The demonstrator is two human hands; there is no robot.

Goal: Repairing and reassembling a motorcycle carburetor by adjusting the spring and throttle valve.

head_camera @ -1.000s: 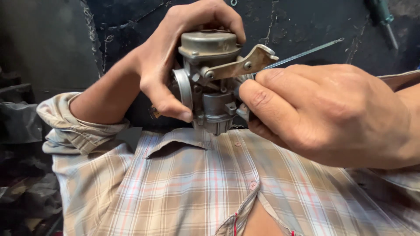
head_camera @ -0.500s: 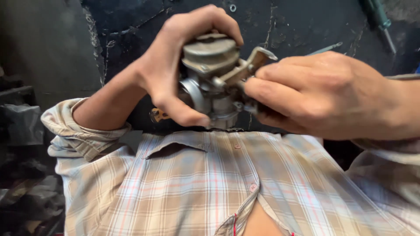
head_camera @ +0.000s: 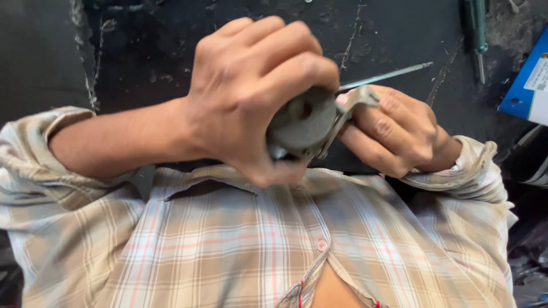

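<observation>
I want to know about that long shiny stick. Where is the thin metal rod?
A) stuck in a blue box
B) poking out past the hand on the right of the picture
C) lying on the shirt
B: the thin metal rod juts up from behind the right hand, beside the grey metal part.

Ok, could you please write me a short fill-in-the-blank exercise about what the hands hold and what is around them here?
1. The ___ hand wraps over the grey metal part.
2. The right hand holds a thin metal ___ that sticks out toward the upper right.
3. The flat box at the right edge is ___ in colour.
4. The sleeves and shirt have a ___ pattern.

Missing words: left; rod; blue; checked
</observation>
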